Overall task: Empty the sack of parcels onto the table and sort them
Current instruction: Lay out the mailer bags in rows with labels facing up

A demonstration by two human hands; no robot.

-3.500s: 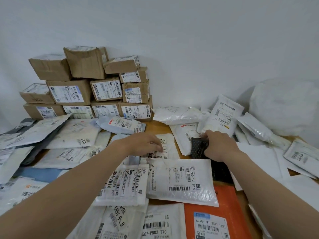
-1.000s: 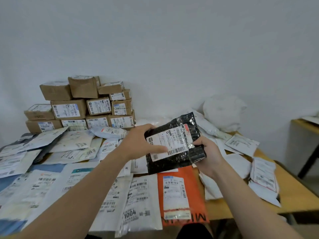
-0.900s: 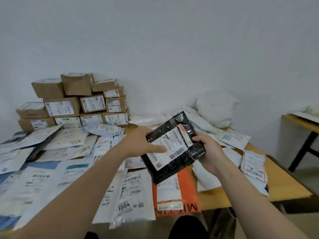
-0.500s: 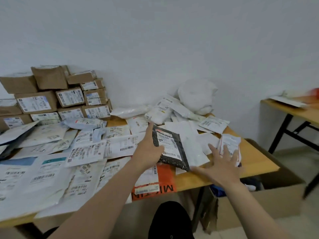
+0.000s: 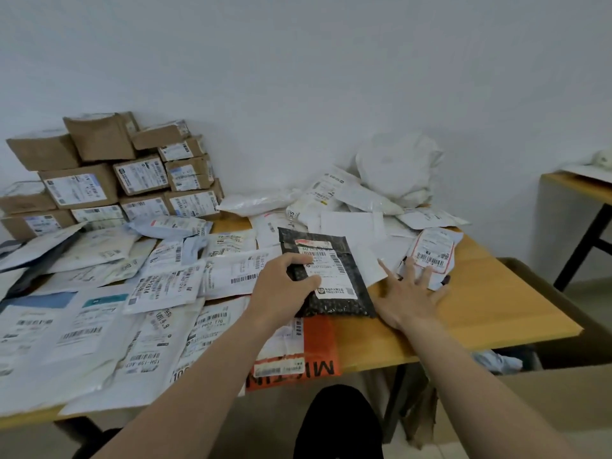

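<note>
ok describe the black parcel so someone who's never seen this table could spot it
Start at the wooden table and go to its front right part, away from the stack of brown boxes. There the left hand grips a flat black parcel with a white barcode label, just behind an orange mailer. The other packets around it are white; it alone is black and speckled.

1. Boxes (image 5: 112,180) stack rear left on the table (image 5: 496,313), against the wall (image 5: 298,94).
2. Mailers (image 5: 159,286) cover left and centre.
3. Sack (image 5: 397,170) sits rear right.
4. Parcel (image 5: 334,303), in the left hand (image 5: 281,293), overlies mailers front centre.
</note>
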